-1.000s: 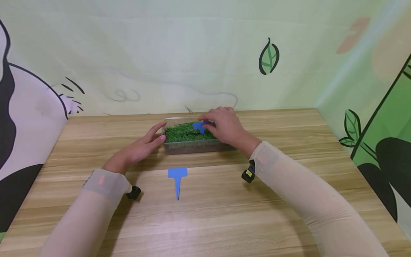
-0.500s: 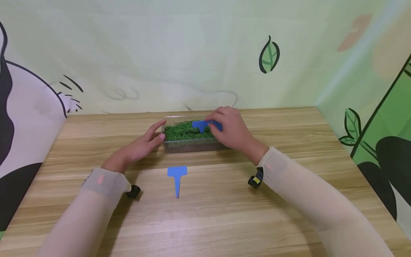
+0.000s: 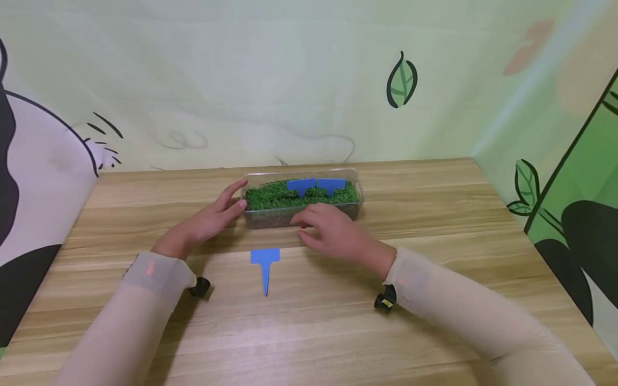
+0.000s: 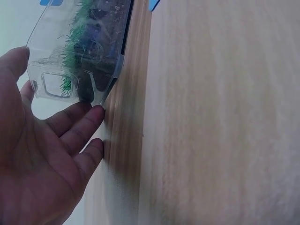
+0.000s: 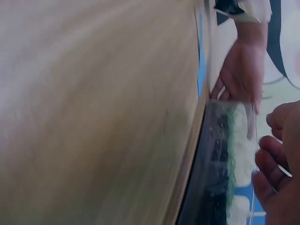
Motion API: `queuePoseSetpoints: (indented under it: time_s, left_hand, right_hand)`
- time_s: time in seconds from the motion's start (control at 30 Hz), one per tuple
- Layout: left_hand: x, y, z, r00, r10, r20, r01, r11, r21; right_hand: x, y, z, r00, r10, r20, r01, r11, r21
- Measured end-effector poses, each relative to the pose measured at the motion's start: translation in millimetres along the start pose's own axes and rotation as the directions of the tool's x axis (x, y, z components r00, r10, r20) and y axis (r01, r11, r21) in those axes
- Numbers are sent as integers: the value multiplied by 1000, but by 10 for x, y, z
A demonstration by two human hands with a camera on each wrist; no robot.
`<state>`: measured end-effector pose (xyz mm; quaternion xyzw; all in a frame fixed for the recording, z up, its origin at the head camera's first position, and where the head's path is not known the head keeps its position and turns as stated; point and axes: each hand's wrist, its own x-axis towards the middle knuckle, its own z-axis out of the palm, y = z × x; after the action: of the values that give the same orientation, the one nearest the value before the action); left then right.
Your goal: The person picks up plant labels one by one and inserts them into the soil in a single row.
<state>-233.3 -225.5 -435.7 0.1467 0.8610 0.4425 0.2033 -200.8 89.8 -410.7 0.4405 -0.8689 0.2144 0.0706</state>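
A clear plastic box [image 3: 272, 219] with dark soil and green grass [image 3: 270, 197] stands toward the back of the table. Two blue T-shaped plant labels stand upright in the grass, a left label [image 3: 300, 185] and a right label [image 3: 331, 185], almost touching. A third blue plant label [image 3: 265, 262] lies flat in front of the box. My left hand [image 3: 210, 220] touches the box's left end with spread fingers; in the left wrist view its fingertips [image 4: 96, 112] meet the wall. My right hand [image 3: 333, 233] hovers before the box's front side, fingers loosely bent, holding nothing.
The wooden table [image 3: 309, 332] ends at the back against a pale green printed cloth [image 3: 241, 96]. Another printed cloth panel [image 3: 574, 177] borders the table's right side. A small black wrist camera [image 3: 385, 300] hangs under the right sleeve.
My right hand has let go of the right plant label, which now stands in the grass, and has come back toward the front. The left hand stays at the box's end.
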Motion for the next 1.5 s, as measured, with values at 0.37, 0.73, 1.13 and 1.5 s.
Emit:
queuePoseSetpoints:
  time_s: [0.37, 0.73, 1.13, 1.5]
  left_hand:
    - [2, 7, -9, 1000, 0, -3, 0, 1000, -6]
    - [14, 8, 4, 1000, -6, -1, 6, 1000, 2]
    - [12, -3, -2, 1000, 0, -3, 0, 1000, 4]
    - [-1, -12, -4, 1000, 0, -10, 0, 1000, 4]
  right_hand:
    - [31, -254, 237, 959, 95, 268, -119, 990, 74]
    - [109, -324, 434, 947, 131, 293, -131, 991, -22]
    - [181, -331, 500, 924, 190, 332, -209, 977, 25]
    - [225, -396, 560, 910, 198, 364, -196, 980, -44]
